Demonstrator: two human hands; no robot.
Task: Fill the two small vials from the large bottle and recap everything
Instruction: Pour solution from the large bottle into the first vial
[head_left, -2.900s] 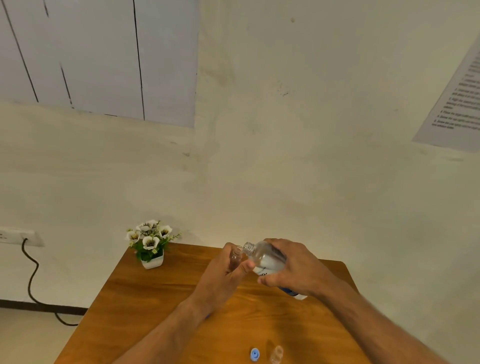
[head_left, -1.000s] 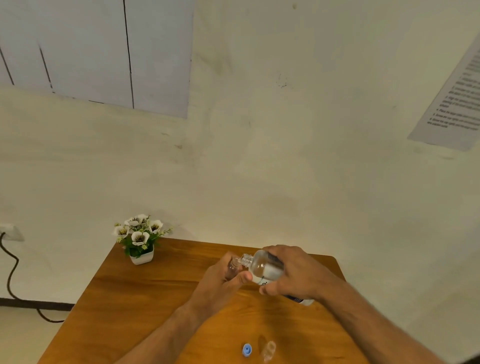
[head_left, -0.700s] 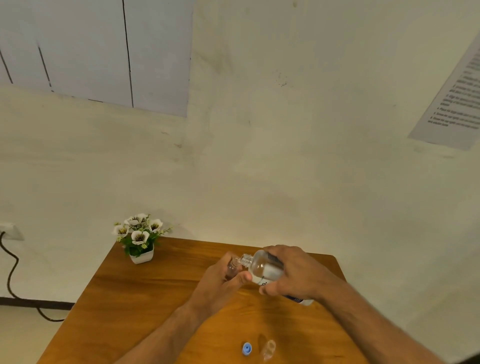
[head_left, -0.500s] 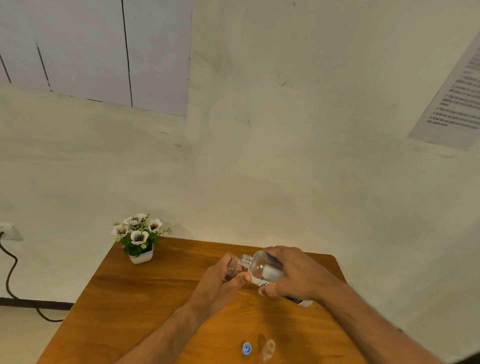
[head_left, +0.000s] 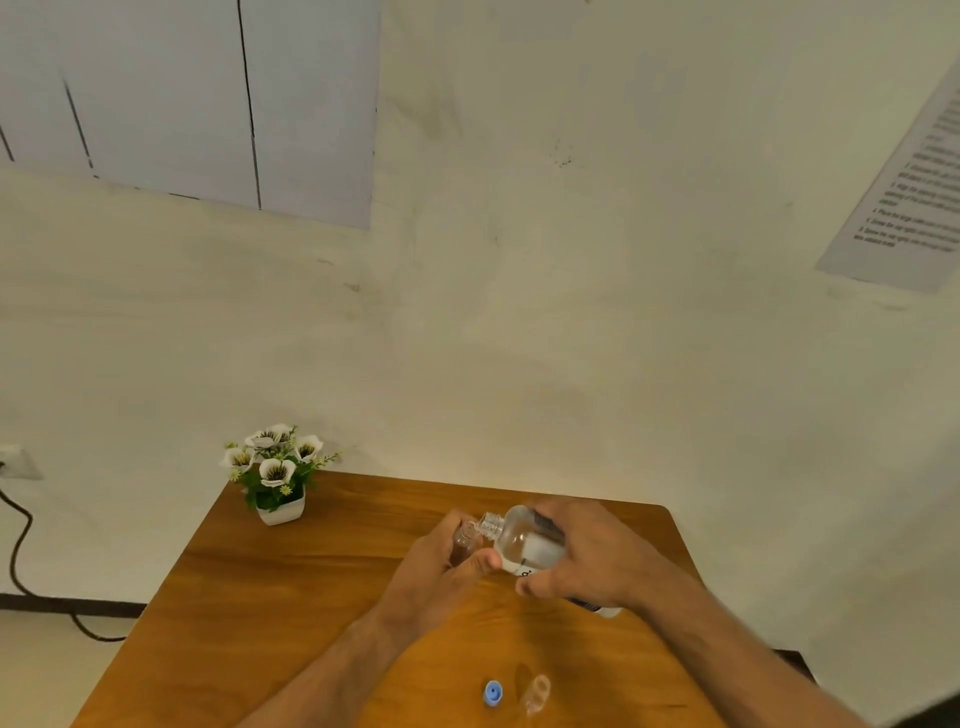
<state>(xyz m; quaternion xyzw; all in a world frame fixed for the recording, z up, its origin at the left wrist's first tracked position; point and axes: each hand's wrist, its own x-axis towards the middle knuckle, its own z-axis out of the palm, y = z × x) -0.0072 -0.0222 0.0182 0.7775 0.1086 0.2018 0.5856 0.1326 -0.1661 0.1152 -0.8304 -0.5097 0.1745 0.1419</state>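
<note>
My right hand (head_left: 592, 561) grips the large clear bottle (head_left: 522, 543), tilted to the left with its uncapped threaded neck against the mouth of a small clear vial (head_left: 464, 540). My left hand (head_left: 441, 571) holds that vial roughly upright, fingers wrapped around it so most of it is hidden. Both hands hover over the middle of the wooden table (head_left: 249, 597). A second small clear vial (head_left: 536, 693) stands near the table's front edge. Just left of it lies a blue cap (head_left: 493, 693).
A small white pot of white flowers (head_left: 275, 475) stands at the table's far left corner. The wall rises directly behind the table. A wall socket with a black cable (head_left: 13, 540) is at the left, and a printed sheet (head_left: 904, 197) hangs at the upper right.
Both hands hold nearly the same pose throughout, bottle neck at the vial's mouth. The view has shifted slightly, so the table and flowers sit a little further left than 2.9 s ago.
</note>
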